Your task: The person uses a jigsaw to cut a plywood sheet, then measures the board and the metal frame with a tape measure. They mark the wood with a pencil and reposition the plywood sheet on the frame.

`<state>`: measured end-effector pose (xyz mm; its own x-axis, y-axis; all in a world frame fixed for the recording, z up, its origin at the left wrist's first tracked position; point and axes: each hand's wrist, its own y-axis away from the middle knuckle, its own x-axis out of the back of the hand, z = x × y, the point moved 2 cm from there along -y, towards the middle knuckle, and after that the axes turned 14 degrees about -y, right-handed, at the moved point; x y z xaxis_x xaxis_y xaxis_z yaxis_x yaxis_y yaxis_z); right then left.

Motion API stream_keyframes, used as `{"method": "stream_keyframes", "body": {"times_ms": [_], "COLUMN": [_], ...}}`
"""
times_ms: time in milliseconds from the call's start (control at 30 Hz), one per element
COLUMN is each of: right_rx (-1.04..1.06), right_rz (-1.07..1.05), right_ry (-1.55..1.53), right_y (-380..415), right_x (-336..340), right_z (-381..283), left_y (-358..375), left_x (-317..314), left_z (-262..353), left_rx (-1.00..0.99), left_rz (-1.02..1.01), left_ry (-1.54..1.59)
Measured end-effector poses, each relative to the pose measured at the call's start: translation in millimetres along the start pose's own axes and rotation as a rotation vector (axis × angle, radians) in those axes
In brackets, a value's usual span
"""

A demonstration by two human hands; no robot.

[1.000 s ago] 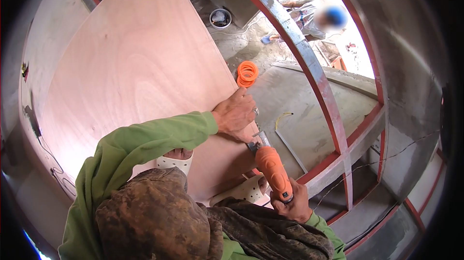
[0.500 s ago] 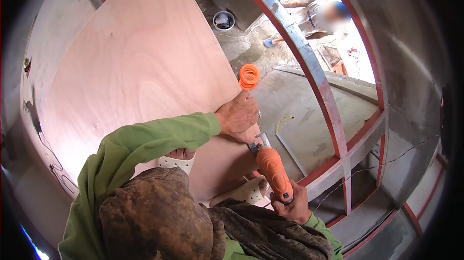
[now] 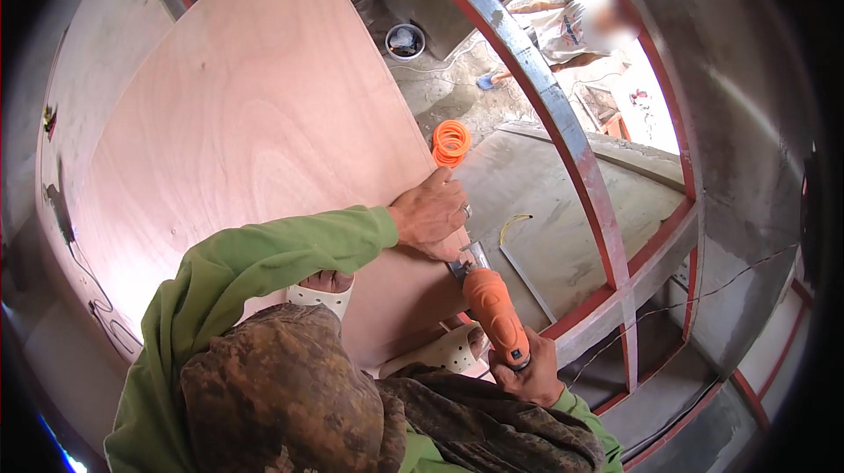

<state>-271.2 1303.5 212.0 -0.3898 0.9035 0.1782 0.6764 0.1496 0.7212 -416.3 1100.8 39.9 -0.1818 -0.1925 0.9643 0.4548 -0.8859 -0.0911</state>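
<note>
My right hand (image 3: pixel 529 373) is wrapped round the rear end of an orange power tool (image 3: pixel 495 306). The tool's metal front end sits at the right edge of the plywood sheet (image 3: pixel 255 95); its exact kind is not clear. At that same edge, just ahead of the tool, my left hand (image 3: pixel 431 214) lies with curled fingers gripping the board, a ring on one finger. Some fingertips are hidden beneath the hand. The sheet is large and pinkish, with a curved left side, and my feet in white perforated clogs (image 3: pixel 435 351) are close to it.
Red and grey metal frame bars (image 3: pixel 563 112) curve along the right. Below the sheet's edge are an orange coil (image 3: pixel 450 142), a yellow strip (image 3: pixel 513 227) and a bucket (image 3: pixel 405 41). Another person (image 3: pixel 567 31) is at the upper right. A dark cable (image 3: pixel 98 306) hangs at left.
The view has shifted very slightly. Both hands and the tool keep nearly the same place at the board's edge. The other person at the upper right has moved a little.
</note>
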Motion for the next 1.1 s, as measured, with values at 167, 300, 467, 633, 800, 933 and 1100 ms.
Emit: {"method": "stream_keyframes", "body": {"times_ms": [167, 300, 467, 633, 800, 933, 1100], "right_rx": [-0.011, -0.017, -0.019, -0.017, -0.004, -0.001, -0.02], "right_rz": [0.003, 0.005, 0.003, -0.004, -0.01, -0.008, -0.01], "right_ry": [-0.007, -0.01, -0.04, -0.044, -0.047, -0.084, -0.169], "right_y": [-0.8, -1.0, -1.6, -1.7, -2.8, -2.8, -1.9], "right_x": [-0.6, -1.4, -1.9, -1.7, -1.8, -2.2, -3.8], "right_z": [-3.2, -2.4, -7.4, -4.3, -5.1, -6.8, -2.5], "left_y": [-1.9, -0.5, 0.7, 0.9, 0.5, 1.7, 2.0], "left_x": [6.8, 4.7, 0.5, 3.2, 7.6, 1.2, 1.7], "left_z": [-1.3, -1.6, -0.2, -1.5, -2.3, -1.5, -1.2], "left_rx": [-0.043, -0.041, -0.026, -0.033, -0.065, -0.049, -0.043], "left_rz": [-0.124, -0.059, -0.092, -0.086, -0.093, -0.071, -0.075], "left_ry": [-0.08, -0.083, 0.015, 0.002, -0.105, -0.022, -0.023]}}
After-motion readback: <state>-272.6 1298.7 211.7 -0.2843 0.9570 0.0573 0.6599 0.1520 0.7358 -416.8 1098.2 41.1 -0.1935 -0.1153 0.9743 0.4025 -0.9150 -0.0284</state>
